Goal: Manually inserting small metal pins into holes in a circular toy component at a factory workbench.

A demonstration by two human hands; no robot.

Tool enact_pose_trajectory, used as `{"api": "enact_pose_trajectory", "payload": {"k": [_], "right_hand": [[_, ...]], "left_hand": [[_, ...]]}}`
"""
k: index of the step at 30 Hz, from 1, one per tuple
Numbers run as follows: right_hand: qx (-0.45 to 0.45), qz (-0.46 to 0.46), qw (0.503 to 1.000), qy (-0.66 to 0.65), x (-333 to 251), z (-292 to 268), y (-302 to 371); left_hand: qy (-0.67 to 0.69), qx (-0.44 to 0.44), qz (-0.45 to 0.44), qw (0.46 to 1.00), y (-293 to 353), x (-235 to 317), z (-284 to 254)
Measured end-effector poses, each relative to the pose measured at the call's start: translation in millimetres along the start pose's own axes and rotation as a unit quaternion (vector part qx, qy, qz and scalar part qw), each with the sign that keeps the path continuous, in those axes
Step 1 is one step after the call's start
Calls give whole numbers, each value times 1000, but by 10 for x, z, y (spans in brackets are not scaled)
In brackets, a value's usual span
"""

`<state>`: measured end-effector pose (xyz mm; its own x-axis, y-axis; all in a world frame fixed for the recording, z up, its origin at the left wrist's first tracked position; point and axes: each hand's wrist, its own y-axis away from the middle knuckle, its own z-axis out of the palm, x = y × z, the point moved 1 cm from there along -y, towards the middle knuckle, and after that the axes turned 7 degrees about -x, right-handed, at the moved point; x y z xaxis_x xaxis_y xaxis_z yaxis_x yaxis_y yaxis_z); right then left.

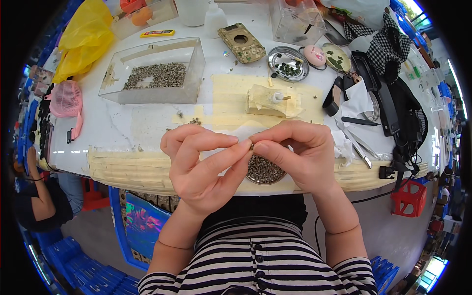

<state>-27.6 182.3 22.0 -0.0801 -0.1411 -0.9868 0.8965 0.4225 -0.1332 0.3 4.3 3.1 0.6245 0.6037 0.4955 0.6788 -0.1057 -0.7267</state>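
My left hand [201, 162] and my right hand [295, 152] meet fingertip to fingertip above the table's front edge. Between thumbs and forefingers they pinch one tiny dark metal part [251, 146]; it is too small to tell its shape. Directly below the fingers sits a small round dish [264, 171] full of similar small grey parts, partly hidden by my right hand. A strip of white paper lies under the hands.
A clear plastic box [152, 73] with several grey parts stands at the back left. A round metal dish [288, 64], tweezers [358, 147], a black strap and cables [393, 113] lie right. A yellow bag [83, 37] and pink mesh item [65, 98] are left. Another person [37, 196] sits lower left.
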Motion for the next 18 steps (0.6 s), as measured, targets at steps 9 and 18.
{"api": "enact_pose_trajectory", "payload": {"k": [9,18], "right_hand": [[-84,81,990,-80,15,-25,-21],[2,-137,965,224,11,12,-35]], "left_hand": [[-4,-5,1,1000,-5,-6,4],[-11,-6,-11,1000,-6,-12,17]]}}
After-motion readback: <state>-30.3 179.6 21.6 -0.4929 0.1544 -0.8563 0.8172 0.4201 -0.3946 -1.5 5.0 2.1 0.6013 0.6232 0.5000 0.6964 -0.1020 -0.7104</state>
